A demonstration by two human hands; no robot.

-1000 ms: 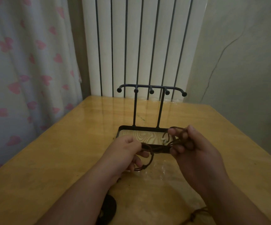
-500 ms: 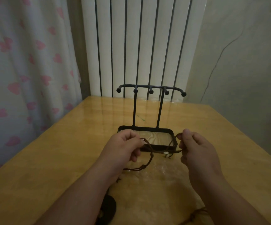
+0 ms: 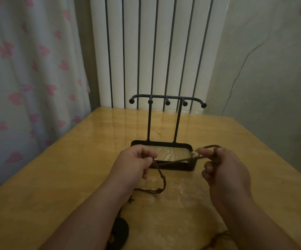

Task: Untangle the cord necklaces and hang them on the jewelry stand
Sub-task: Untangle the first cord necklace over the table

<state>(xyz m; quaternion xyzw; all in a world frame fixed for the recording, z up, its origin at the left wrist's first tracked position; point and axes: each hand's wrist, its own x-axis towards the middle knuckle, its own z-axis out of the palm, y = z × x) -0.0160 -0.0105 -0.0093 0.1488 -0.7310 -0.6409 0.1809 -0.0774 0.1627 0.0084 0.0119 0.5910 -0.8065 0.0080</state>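
**Near edge.** A dark round object [image 3: 120,231] lies on the desk [image 3: 65,177] beside the left forearm; what it is cannot be told. A second brown cord [image 3: 218,237] lies at the lower right, partly out of frame.

**Middle.** The left grip [image 3: 135,165] is closed, with thumb and forefinger pinching the cord necklace [image 3: 175,161]. The right grip [image 3: 225,170] is also closed, its fingertips pinching the same cord beside a pale bead [image 3: 195,154]. The cord runs taut between the two grips, over the front of the stand's base. A slack, knotted length hangs from the left grip toward the desk.

**Handling (judged).** The cord looks light, thin and limp, so it can be pulled but not pushed. Knots are likely to tighten under tension. Take hold close on either side of a crossing and work it loose with slack. The bead looks small, so hold the cord rather than the bead.

**Far.** The jewelry stand [image 3: 167,97] is upright just beyond both grips, and all its pegs are bare. Behind the desk are a radiator [image 3: 157,51] and a curtain [image 3: 28,69].
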